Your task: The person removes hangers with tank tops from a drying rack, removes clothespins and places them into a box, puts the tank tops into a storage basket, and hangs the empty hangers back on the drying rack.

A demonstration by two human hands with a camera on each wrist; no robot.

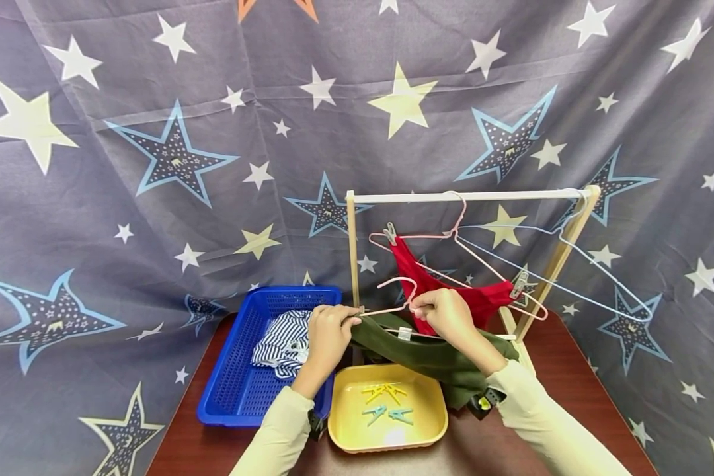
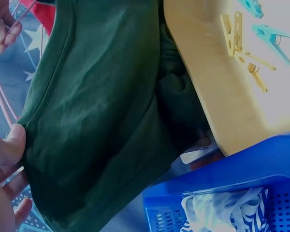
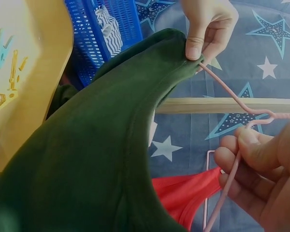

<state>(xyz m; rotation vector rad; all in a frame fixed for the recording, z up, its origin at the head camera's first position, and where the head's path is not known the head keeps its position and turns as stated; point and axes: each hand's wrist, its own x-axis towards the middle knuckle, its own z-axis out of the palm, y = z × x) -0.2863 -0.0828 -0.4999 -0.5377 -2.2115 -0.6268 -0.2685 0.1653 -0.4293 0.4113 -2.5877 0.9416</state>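
Observation:
A dark green garment (image 1: 428, 360) hangs from a pink hanger (image 3: 227, 91), in front of the drying rack. My left hand (image 1: 328, 334) pinches the garment's edge at the hanger's left end; in the right wrist view its thumb (image 3: 194, 48) presses on the cloth there. Just below the hook, my right hand (image 1: 449, 314) pinches the pink wire between thumb and fingers. Behind it, a red garment (image 1: 490, 299) is fixed by grey clothespins (image 1: 519, 284) to a second pink hanger (image 1: 482, 259) on the rack. The green cloth's lower part is partly hidden by my right forearm.
The rack's white bar (image 1: 393, 198) also carries a blue hanger (image 1: 601, 268) at right. A yellow tray (image 1: 336, 423) holds several yellow and blue clothespins (image 1: 376, 414). Left of it, a blue basket (image 1: 223, 396) contains a striped garment (image 1: 276, 340). All stand on a brown table (image 1: 181, 423).

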